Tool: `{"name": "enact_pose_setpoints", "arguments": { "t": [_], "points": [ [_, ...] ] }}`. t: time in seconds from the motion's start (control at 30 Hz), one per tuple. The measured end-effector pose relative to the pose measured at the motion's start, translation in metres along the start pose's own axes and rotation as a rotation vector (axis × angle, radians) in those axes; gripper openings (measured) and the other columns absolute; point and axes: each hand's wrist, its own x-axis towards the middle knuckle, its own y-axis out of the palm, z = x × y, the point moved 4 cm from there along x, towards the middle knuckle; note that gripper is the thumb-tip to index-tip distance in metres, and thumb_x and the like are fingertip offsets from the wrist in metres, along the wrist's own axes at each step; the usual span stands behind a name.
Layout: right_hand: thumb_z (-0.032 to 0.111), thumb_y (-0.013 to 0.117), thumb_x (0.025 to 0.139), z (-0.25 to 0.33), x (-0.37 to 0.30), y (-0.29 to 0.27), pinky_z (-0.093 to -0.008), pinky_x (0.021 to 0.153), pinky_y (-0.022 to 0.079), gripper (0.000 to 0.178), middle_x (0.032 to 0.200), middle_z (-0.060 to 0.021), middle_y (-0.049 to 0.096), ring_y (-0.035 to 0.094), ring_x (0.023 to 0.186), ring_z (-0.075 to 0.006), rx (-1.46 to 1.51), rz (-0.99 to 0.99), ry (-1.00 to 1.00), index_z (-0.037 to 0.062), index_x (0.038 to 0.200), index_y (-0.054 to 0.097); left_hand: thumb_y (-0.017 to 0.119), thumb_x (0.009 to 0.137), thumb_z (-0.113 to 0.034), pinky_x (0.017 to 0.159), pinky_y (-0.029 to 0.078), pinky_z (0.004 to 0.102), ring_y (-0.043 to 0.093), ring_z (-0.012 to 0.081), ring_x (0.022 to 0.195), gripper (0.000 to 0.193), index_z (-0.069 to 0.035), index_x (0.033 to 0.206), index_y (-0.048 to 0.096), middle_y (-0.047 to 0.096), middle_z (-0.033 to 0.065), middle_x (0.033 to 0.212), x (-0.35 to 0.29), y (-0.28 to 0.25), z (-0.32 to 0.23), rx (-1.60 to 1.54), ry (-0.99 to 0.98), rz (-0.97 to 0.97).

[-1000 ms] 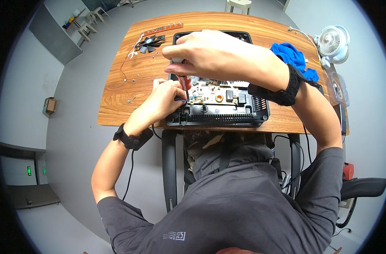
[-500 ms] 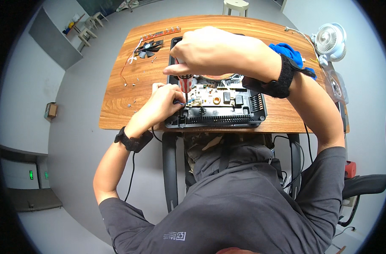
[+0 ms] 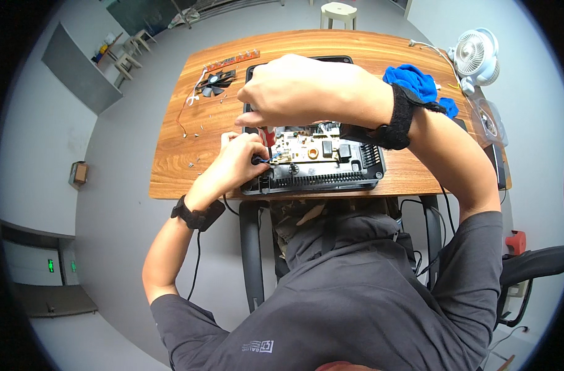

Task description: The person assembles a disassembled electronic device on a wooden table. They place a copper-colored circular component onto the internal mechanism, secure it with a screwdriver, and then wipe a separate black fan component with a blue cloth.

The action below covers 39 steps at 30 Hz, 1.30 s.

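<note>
My right hand (image 3: 288, 83) is closed around the red-and-white handle of a screwdriver (image 3: 268, 137), with its shaft pointing down at the left edge of a pale circuit board (image 3: 300, 148). Most of the handle is hidden by that hand. The board lies inside an open black plastic housing (image 3: 331, 179) at the table's near edge. Beside the screwdriver tip, my left hand (image 3: 235, 157) has its thumb and fingers pinched together at the board's left side. Dark blue wiring (image 3: 261, 160) shows at those fingertips; the exact grip is partly hidden.
On the wooden table (image 3: 170, 176), a small black fan (image 3: 215, 83), a narrow orange circuit strip (image 3: 232, 60) and scattered small screws lie to the left. At the right are a blue cloth (image 3: 412, 82), a white desk fan (image 3: 477, 55) and a clear plastic container (image 3: 491, 120).
The whole view has shifted slightly. My right hand sits a little lower over the board and covers more of the screwdriver handle. My left hand stays at the board's left edge.
</note>
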Motion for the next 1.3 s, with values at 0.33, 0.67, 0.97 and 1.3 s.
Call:
{"name": "enact_pose_setpoints", "arguments": {
  "t": [0.33,0.67,0.97,1.3],
  "points": [
    [0.037,0.059,0.100,0.003,-0.004,-0.004,-0.0501,0.072,0.058,0.044,0.084,-0.0240,0.071,0.069,0.082,-0.0437,0.093,-0.078,-0.014,-0.0062,0.105,0.061,0.081,0.079,-0.017,0.098,0.032,0.0428,0.061,0.0249,0.105,0.013,-0.010,0.087,0.074,0.068,0.0057,0.098,0.002,0.000,-0.001,-0.011,0.017,0.036],
    [0.032,0.058,0.096,-0.007,0.003,0.003,-0.0508,0.074,0.057,0.035,0.081,-0.0213,0.071,0.069,0.078,-0.0434,0.068,0.006,0.152,-0.0022,0.105,0.064,0.081,0.079,-0.013,0.099,0.033,0.0438,0.063,0.0247,0.105,0.021,-0.010,0.097,0.072,0.069,0.0058,0.100,0.004,-0.004,-0.004,-0.049,-0.062,0.064],
    [0.040,0.058,0.096,0.007,0.008,-0.005,-0.0462,0.083,0.058,0.044,0.097,-0.0214,0.074,0.072,0.094,-0.0380,0.070,0.146,0.114,-0.0005,0.106,0.073,0.081,0.078,-0.010,0.100,0.034,0.0427,0.066,0.0269,0.096,0.017,-0.007,0.092,0.071,0.073,0.0078,0.091,-0.001,0.002,0.001,-0.117,0.012,-0.046],
    [0.034,0.064,0.091,0.005,-0.004,-0.012,-0.0444,0.081,0.058,0.040,0.100,-0.0220,0.073,0.072,0.093,-0.0353,0.138,0.081,0.077,-0.0017,0.108,0.070,0.080,0.077,-0.008,0.096,0.037,0.0408,0.066,0.0293,0.096,0.015,-0.007,0.091,0.074,0.074,0.0101,0.092,0.003,0.002,0.002,-0.123,0.027,-0.044]
  ]
}}
